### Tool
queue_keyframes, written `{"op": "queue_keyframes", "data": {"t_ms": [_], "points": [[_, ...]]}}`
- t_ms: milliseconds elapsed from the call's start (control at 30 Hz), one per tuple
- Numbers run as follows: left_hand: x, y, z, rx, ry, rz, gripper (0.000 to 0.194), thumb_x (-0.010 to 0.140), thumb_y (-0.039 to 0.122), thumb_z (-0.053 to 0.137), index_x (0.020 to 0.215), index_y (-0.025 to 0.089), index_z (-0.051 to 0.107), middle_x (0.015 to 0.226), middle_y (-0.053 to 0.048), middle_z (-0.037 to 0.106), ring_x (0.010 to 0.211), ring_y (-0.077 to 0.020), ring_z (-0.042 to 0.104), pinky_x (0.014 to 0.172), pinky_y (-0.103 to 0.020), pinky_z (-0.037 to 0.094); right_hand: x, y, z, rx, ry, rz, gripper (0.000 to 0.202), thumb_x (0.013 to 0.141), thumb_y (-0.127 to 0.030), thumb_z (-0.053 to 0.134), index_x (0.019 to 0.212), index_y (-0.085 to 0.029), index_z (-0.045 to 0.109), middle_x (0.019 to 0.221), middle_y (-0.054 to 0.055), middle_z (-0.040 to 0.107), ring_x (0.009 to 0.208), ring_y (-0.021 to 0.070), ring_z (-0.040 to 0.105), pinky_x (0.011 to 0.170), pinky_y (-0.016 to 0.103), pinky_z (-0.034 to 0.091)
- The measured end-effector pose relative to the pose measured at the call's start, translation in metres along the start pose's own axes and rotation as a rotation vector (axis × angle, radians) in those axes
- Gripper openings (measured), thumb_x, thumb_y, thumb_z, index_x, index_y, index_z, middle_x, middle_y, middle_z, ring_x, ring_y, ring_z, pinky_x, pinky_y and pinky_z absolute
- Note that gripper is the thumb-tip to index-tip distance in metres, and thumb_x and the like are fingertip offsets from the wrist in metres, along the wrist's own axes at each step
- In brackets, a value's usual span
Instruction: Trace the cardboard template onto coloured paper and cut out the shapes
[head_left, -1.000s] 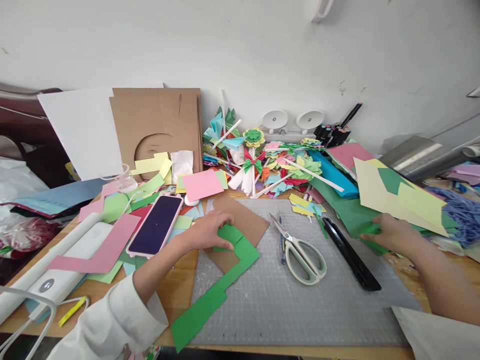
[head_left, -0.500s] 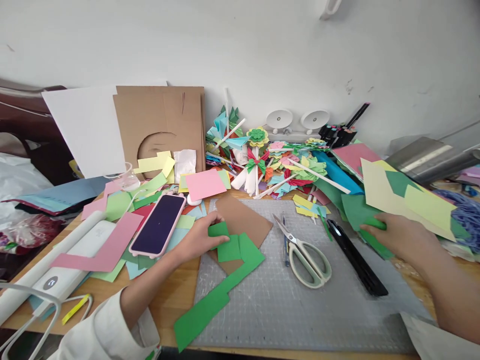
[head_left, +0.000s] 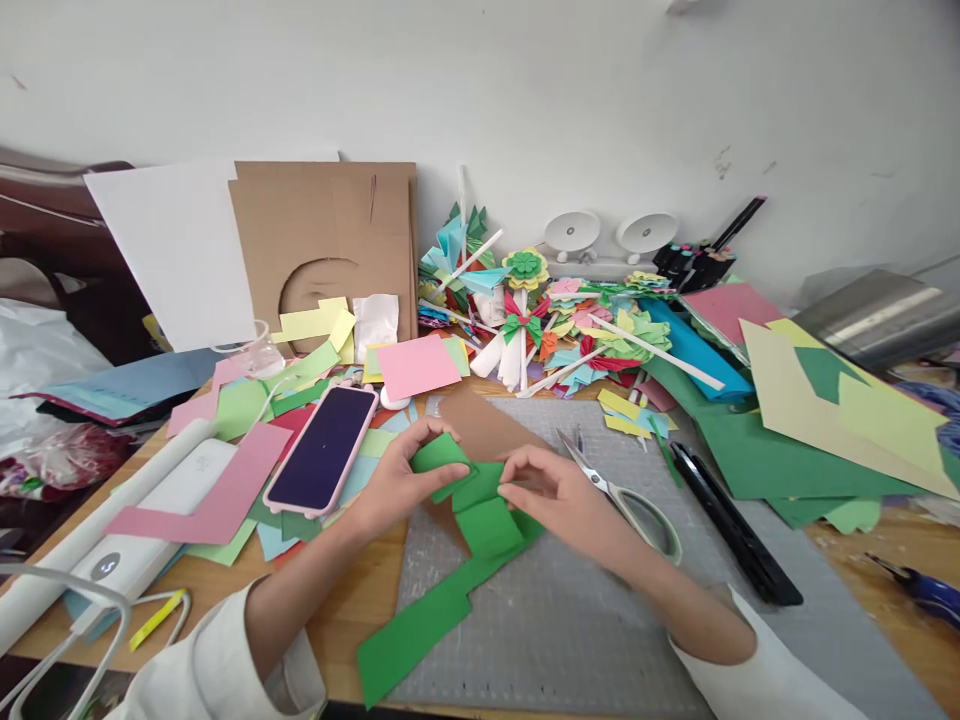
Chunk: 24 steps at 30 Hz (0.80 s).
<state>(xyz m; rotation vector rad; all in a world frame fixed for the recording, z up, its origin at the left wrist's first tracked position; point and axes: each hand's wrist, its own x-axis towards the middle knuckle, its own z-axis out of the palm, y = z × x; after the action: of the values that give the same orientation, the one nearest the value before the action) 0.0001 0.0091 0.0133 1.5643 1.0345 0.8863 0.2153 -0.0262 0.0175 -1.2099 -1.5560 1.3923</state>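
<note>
My left hand (head_left: 409, 475) pinches a small green paper square (head_left: 439, 460) between thumb and fingers, above the cutting mat. Close beside it, my right hand (head_left: 551, 495) has thumb and forefinger together at the edge of another green paper piece (head_left: 478, 484). Below them lie a green square (head_left: 487, 528) and a long, stepped green paper strip (head_left: 412, 635), which reaches toward the front edge. Brown paper (head_left: 480, 425) is partly hidden under the hands. Scissors (head_left: 649, 520) with pale handles rest to the right, partly covered by my right hand and forearm.
The grey cutting mat (head_left: 570, 640) covers the table's middle. A black utility knife (head_left: 739, 530) lies right of the scissors, a phone (head_left: 322, 450) to the left. Paper flowers (head_left: 525, 268) and scraps crowd the back; cardboard (head_left: 330, 230) leans on the wall. Green sheets (head_left: 750, 450) lie right.
My right hand has come from the green sheets at the right to the middle, beside my left hand, and is now at the green paper. My left hand still holds its square, slightly raised.
</note>
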Motion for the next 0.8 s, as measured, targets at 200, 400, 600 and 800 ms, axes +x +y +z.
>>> {"op": "queue_keyframes", "data": {"t_ms": [200, 400, 600, 800], "points": [[0.000, -0.004, 0.001, -0.052, 0.002, -0.050, 0.025, 0.078, 0.036, 0.070, 0.091, 0.022, 0.054, 0.083, 0.002, 0.053, 0.070, -0.0134, 0.053, 0.061, -0.025, 0.046, 0.009, 0.024, 0.010, 0.100, 0.039, 0.023, 0.020, 0.081, -0.034, 0.063, 0.084, -0.023, 0.047, 0.080, -0.002, 0.056, 0.076, 0.0144, 0.060, 0.074, 0.030, 0.052], [0.003, -0.013, 0.000, 0.080, 0.059, -0.016, 0.022, 0.081, 0.033, 0.066, 0.096, 0.021, 0.056, 0.096, -0.002, 0.060, 0.089, -0.0195, 0.057, 0.074, -0.028, 0.048, -0.002, 0.028, 0.002, -0.312, 0.088, -0.122, 0.022, 0.082, -0.025, 0.062, 0.096, -0.023, 0.045, 0.096, 0.003, 0.054, 0.087, 0.0180, 0.056, 0.077, 0.034, 0.049], [0.005, -0.012, -0.002, 0.127, 0.115, -0.036, 0.020, 0.082, 0.034, 0.063, 0.094, 0.020, 0.055, 0.092, -0.002, 0.061, 0.090, -0.0209, 0.060, 0.081, -0.032, 0.048, -0.013, 0.015, 0.004, -0.726, -0.311, -0.303, 0.051, 0.061, -0.045, 0.085, 0.094, -0.020, 0.055, 0.099, 0.004, 0.055, 0.092, 0.0246, 0.050, 0.083, 0.042, 0.043], [0.007, -0.022, -0.002, 0.277, 0.074, 0.038, 0.023, 0.080, 0.027, 0.063, 0.101, 0.022, 0.055, 0.103, -0.003, 0.061, 0.104, -0.0222, 0.057, 0.101, -0.039, 0.039, -0.013, 0.023, 0.008, -0.555, -0.292, -0.279, 0.020, 0.081, -0.021, 0.072, 0.082, -0.021, 0.052, 0.088, 0.000, 0.056, 0.085, 0.0183, 0.052, 0.081, 0.034, 0.043]]}}
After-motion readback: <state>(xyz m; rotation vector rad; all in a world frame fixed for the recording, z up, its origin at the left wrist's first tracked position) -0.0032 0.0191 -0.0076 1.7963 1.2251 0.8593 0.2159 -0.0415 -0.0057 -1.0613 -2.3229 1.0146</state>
